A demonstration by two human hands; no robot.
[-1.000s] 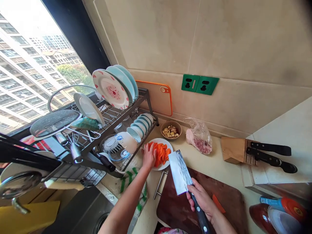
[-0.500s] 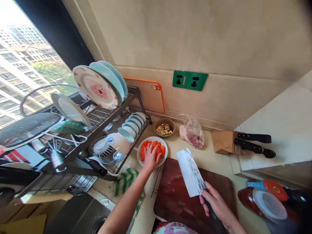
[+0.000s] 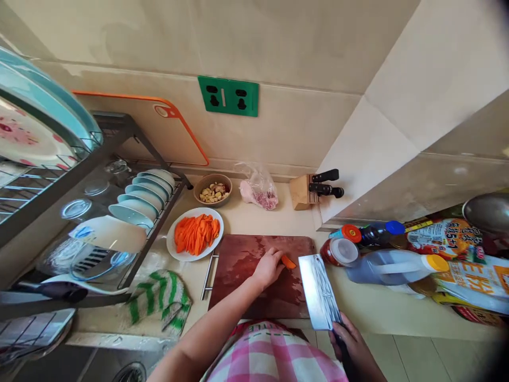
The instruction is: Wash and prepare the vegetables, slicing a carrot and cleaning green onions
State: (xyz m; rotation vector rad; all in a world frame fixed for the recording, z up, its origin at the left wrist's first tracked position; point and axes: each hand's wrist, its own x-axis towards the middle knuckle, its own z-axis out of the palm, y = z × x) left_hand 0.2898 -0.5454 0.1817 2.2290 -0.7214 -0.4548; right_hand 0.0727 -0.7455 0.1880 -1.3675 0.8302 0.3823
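My left hand (image 3: 268,267) rests on the dark red cutting board (image 3: 242,265), its fingers closed on a small orange carrot slice (image 3: 288,261). My right hand (image 3: 352,347) grips the black handle of a wide steel cleaver (image 3: 318,292), whose blade lies over the board's right edge, close to the carrot slice. A white plate (image 3: 175,252) heaped with carrot slices (image 3: 196,233) sits to the left of the board.
A dish rack (image 3: 131,154) with bowls and plates fills the left. A bowl of garlic (image 3: 212,191), bagged raw meat (image 3: 258,191) and a knife block (image 3: 304,191) line the wall. Bottles and packets (image 3: 397,260) crowd the right. A green striped cloth (image 3: 159,297) lies in front.
My left hand left the carrot plate and came right onto the cutting board, taking a carrot slice. The cleaver swung toward the board's right edge. The view turned right and down.
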